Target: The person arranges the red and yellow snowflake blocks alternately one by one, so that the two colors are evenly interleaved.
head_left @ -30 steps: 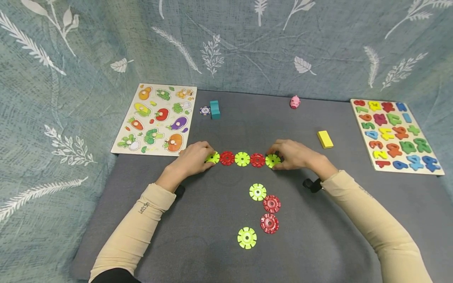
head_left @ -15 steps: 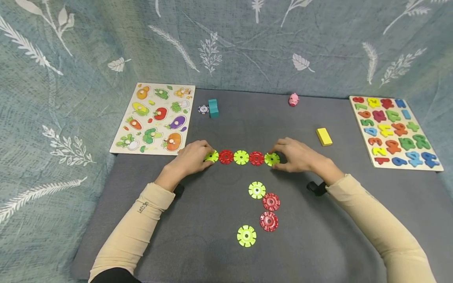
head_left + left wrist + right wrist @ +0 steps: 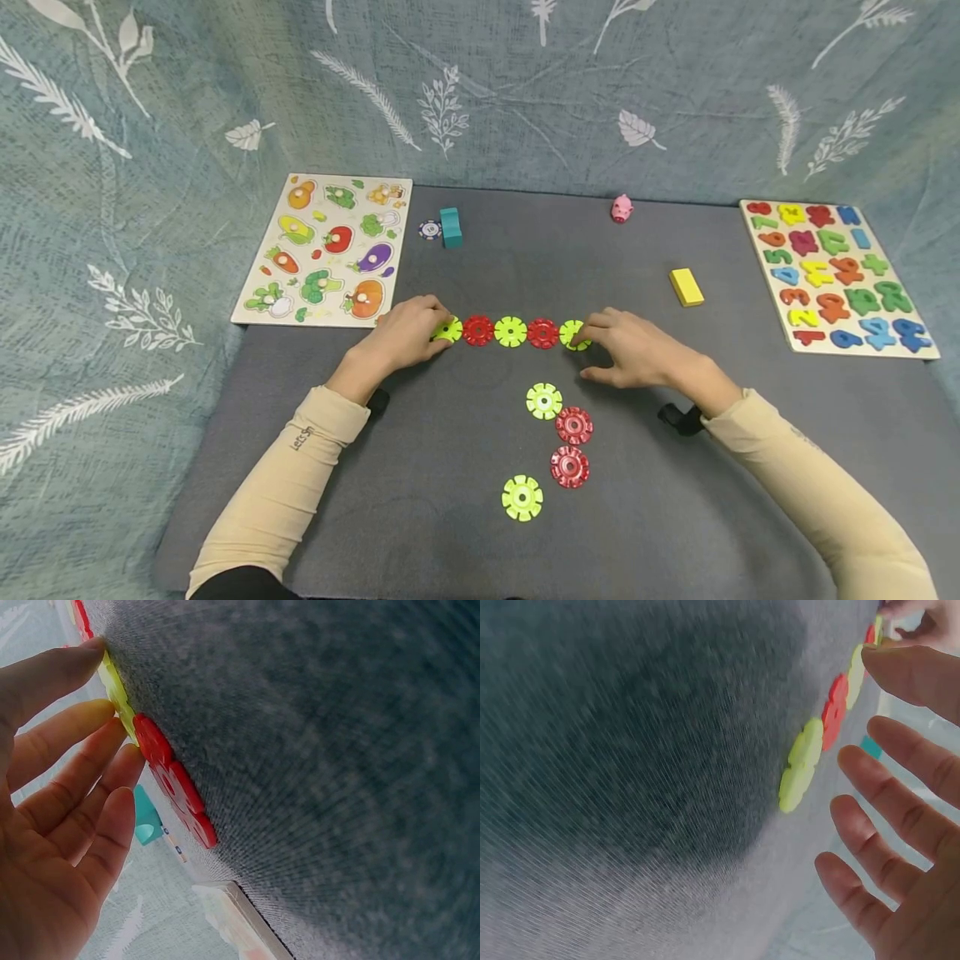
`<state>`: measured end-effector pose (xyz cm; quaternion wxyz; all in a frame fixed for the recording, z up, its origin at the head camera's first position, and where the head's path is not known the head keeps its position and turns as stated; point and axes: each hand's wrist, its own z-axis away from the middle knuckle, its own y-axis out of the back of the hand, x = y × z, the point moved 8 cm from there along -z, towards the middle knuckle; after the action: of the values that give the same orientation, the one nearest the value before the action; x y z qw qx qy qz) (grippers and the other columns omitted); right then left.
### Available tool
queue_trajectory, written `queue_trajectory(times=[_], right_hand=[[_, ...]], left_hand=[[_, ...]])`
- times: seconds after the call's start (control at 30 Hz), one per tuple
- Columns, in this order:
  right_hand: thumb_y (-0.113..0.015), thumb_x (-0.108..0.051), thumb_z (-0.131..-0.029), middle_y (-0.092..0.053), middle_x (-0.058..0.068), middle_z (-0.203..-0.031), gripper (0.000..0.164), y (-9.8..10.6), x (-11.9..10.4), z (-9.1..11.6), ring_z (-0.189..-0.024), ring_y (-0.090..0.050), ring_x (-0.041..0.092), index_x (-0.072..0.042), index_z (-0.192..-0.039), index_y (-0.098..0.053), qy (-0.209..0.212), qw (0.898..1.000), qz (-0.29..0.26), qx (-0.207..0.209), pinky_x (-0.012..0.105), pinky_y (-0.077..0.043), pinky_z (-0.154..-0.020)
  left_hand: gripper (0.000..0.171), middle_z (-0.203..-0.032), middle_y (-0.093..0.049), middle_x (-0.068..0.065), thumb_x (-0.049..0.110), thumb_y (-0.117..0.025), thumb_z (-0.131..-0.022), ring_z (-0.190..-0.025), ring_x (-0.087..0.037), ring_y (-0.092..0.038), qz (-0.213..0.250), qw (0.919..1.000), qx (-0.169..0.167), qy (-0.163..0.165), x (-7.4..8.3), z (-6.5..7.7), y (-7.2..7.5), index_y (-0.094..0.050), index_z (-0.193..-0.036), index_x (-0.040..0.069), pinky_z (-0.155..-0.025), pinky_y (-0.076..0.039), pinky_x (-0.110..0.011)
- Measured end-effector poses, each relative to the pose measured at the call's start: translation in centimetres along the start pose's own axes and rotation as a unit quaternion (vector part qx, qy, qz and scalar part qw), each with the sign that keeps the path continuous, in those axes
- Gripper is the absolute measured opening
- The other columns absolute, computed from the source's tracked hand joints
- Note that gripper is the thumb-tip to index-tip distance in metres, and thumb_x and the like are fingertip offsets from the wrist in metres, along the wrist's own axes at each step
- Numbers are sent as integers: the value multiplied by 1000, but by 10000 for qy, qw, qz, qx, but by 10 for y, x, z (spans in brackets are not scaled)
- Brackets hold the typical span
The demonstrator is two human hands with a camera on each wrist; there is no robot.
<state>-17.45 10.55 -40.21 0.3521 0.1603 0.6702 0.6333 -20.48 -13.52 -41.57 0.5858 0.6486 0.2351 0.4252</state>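
Across the table, yellow-green and red notched building discs lie in a straight row, colours alternating. My left hand (image 3: 405, 335) pinches the leftmost yellow-green disc (image 3: 452, 330) between thumb and fingers, partly covering it. In the left wrist view, a red disc (image 3: 174, 780) lies beside the yellow-green one at the fingertips. My right hand (image 3: 636, 350) is by the row's right end, its fingertips over the rightmost yellow-green disc (image 3: 572, 335). The right wrist view has its fingers spread and relaxed, apart from that disc (image 3: 801, 765). Between the ends lie red (image 3: 478, 331), yellow-green (image 3: 510, 332) and red (image 3: 543, 333) discs.
Nearer me lie loose yellow-green (image 3: 543, 401) and red (image 3: 573, 426) discs. A vegetable puzzle board (image 3: 315, 267) stands left, a number puzzle board (image 3: 840, 287) right. Farther back are a teal block (image 3: 451, 228), a poker chip (image 3: 430, 230), a pink pig (image 3: 621, 208) and a yellow block (image 3: 686, 287).
My right hand has let go of the rightmost yellow-green disc and drawn slightly back toward me and to the right. My left hand stays on its disc; the row looks unchanged.
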Motion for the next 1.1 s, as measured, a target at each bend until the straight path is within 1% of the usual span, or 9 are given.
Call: queue_trajectory(times=[0.2,0.37,0.63,0.87,1.0,1.1], right_hand=[[-77,-35,-80,-66,-1,-109,38,-5,-13,9,-94,-55,15,-16,-112,-69,295,9995,21,73,36,-48,-83],[-77,-34,-79,-65,-1,-110,38,-8,-23,15,-97,-56,16,-17,-112,-68,429,9990,72,30,38,-50,-84],[-81,-32,-74,-66,-1,-107,40,-16,-41,22,-100,-58,19,-17,-108,-68,755,9968,257,-83,41,-49,-86],[-83,-34,-67,-64,-3,-104,45,-23,-55,28,-97,-57,17,-19,-107,-69,1124,9926,438,-99,36,-47,-80],[-83,-34,-66,-63,-4,-106,46,-26,-61,29,-96,-57,15,-20,-108,-69,1262,9908,457,-157,34,-46,-78],[-82,-31,-66,-61,-3,-104,46,-28,-64,29,-93,-57,15,-20,-109,-69,1286,9904,434,-267,34,-47,-80]], left_hand=[[33,-109,-66,-13,21,-74,-84,-101,-27,-63,28,10000,4,0,1,0,1,-71,-111,1,-90,-52,-43],[34,-109,-66,-13,22,-74,-84,-101,-27,-63,12,10000,-20,23,1,1,2,-71,-111,1,-90,-52,-43],[34,-110,-66,-13,22,-74,-85,-101,-26,-63,10,10000,-36,28,1,1,1,-71,-112,2,-90,-52,-43],[34,-110,-66,-13,22,-74,-84,-102,-27,-63,21,10000,-8,-4,1,1,2,-71,-111,1,-90,-52,-43],[34,-110,-66,-13,22,-74,-84,-102,-27,-63,24,10000,-16,-7,2,1,2,-71,-111,1,-91,-52,-43],[34,-111,-66,-13,22,-74,-85,-102,-27,-63,19,10000,-23,-1,2,1,1,-71,-112,2,-91,-52,-43]])
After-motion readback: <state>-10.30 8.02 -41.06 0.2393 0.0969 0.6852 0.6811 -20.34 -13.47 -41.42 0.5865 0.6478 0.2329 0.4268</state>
